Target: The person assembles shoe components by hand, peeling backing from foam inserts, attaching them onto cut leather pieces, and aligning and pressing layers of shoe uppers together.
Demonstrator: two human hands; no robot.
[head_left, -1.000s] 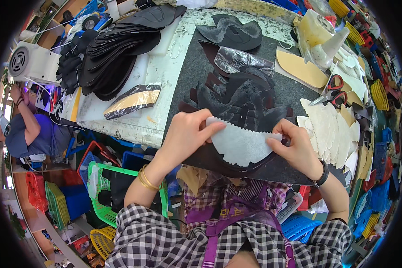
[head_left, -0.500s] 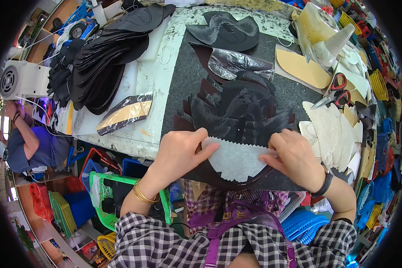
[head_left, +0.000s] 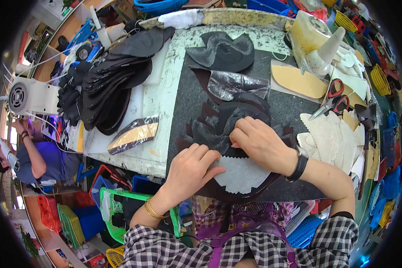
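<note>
A pale grey-white patch (head_left: 241, 174) with a zigzag upper edge lies over the near end of a stack of dark fabric and leather pieces (head_left: 214, 129). Beside the patch's left corner is my left hand (head_left: 192, 167), its fingers loosely bent and its thumb, apart from the forefinger, reaching to the patch edge. My right hand (head_left: 261, 145) is above the zigzag edge, over the black pieces. Its fingers and thumb are drawn together in a pinch; what they hold, if anything, is hidden. The right forearm and hand cover part of the stack.
Scissors (head_left: 332, 100) with red-and-black handles rest at right, near several cream zigzag pieces (head_left: 328, 134). A tan piece (head_left: 297, 80) and a yellowed dispenser (head_left: 310, 38) are beyond. Black cut pieces (head_left: 116, 80) are piled at left. A co-worker (head_left: 44, 156) is at far left.
My right hand has left the patch's right corner and moved left and away from me onto the black pieces. My left thumb has shifted to the patch's left edge. The patch now lies down.
</note>
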